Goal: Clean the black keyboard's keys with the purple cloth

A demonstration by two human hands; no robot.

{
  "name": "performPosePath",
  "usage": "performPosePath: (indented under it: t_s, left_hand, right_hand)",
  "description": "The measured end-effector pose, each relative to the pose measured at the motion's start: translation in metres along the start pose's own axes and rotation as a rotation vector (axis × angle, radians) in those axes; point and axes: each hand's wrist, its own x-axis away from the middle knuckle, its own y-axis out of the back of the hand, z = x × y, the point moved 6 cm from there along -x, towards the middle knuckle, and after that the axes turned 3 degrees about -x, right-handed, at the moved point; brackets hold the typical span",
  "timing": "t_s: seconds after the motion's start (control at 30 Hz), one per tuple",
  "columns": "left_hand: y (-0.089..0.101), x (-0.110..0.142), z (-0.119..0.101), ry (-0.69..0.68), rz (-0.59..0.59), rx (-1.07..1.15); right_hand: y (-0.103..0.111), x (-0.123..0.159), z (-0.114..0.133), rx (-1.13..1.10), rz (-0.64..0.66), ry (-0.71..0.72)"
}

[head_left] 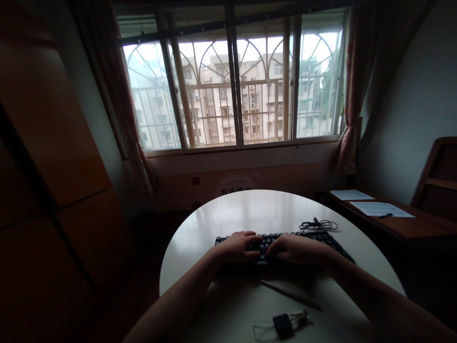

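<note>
A black keyboard (330,237) lies across the round white table. My left hand (240,246) rests over its left part, with fingers stretched out across the keys and the thumb pointing right. Close beside it, my right hand (299,248) is on the middle of the keyboard, its fingers bent down and drawn together at the keys. A small dark purplish patch shows at those fingertips; whether it is a key or a held piece, I cannot tell. Nearer to me lie a thin stick-like tool (291,294) and a black block with wire loops (283,326), which looks like a keycap puller.
A coiled black cable (319,224) sits behind the keyboard on the white table (193,238). To the right, papers (382,208) and a dark pen (386,216) lie on a wooden surface (428,226). A wooden cabinet (53,143) stands left, and a barred window (232,95) is ahead.
</note>
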Motion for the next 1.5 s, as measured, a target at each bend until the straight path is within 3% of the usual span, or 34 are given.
performPosePath:
  t_s: [1.5]
  left_hand:
    - [0.0001, -0.0013, -0.0011, -0.011, 0.010, 0.008]
  right_hand:
    - [-0.0007, -0.0021, -0.0055, -0.042, -0.003, 0.024]
